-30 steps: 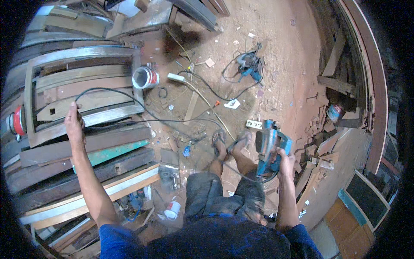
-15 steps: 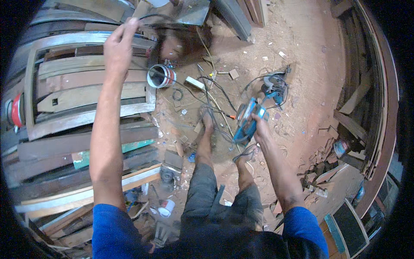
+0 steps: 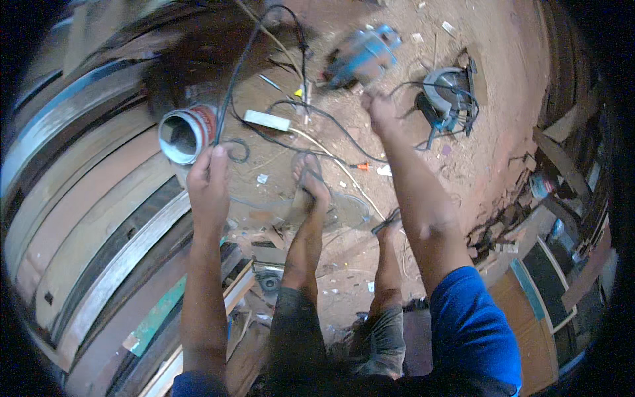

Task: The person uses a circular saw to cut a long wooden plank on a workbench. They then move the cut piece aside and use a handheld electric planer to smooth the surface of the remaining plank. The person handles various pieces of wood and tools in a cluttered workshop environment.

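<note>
Head view. We see the left hand point(image 3: 208, 177) raised over the edge of the stacked wooden planks point(image 3: 99, 225), its fingers closed around a black cable point(image 3: 233, 86). The cable runs up from the fist, loops near the top of the frame and comes back down toward the dirt floor point(image 3: 503, 132). Just beside the left hand, touching or nearly touching the cable, lies a tin can point(image 3: 187, 134) on its side, its open mouth facing the camera.

We see the right hand point(image 3: 380, 111) stretched forward with its fingers gripping a blue power tool point(image 3: 362, 56). The tool is blurred, so we cannot tell its exact type or how it is tilted. It is held above the floor, well apart from the left hand.

On the floor to the right of the right hand rests a circular saw point(image 3: 446, 96) with a round metal guard and its own cable coiled about it. Between the two hands lies a white power strip point(image 3: 266, 120), with several cables crossing next to it.

Below the hands we see the person's two feet in sandals point(image 3: 311, 182), standing on the floor among wood scraps. A green strip point(image 3: 155, 317) lies among the planks at lower left.
</note>
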Demonstrator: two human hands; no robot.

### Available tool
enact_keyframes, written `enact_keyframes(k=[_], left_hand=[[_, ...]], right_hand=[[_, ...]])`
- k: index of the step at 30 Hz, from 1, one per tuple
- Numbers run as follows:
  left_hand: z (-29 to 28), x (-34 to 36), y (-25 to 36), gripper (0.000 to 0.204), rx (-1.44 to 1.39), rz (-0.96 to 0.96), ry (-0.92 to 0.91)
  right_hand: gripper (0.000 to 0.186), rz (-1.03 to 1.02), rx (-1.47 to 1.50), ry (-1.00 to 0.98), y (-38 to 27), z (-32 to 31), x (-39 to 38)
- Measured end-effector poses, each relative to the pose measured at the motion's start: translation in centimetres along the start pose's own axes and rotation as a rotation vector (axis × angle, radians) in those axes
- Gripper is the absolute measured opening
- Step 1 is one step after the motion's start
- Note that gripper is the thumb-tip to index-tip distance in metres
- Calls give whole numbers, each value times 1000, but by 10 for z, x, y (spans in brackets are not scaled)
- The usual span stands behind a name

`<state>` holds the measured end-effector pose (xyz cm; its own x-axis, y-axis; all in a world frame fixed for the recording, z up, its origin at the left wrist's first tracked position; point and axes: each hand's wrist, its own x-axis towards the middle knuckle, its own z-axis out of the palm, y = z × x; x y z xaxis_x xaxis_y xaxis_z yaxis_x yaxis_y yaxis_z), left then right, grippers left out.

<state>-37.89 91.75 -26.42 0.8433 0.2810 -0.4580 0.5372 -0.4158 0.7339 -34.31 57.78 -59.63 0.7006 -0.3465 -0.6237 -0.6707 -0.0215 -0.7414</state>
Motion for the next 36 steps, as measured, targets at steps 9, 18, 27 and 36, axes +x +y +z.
enact_keyframes(k=[9,18,27,36], left_hand=[[19,11,-58,33,190,7,34],[23,164,-145,53,905,836,635],[150,95,-268,43,461,-353,179],[233,169,-317,52,-435,-651,290]], right_hand=[[13,783,176,137,247,-22,-124],[25,348,488,495,243,-26,-120],[24,309,998,-638,-173,-2,-198],[23,-226,367,-744,-223,32,-231]])
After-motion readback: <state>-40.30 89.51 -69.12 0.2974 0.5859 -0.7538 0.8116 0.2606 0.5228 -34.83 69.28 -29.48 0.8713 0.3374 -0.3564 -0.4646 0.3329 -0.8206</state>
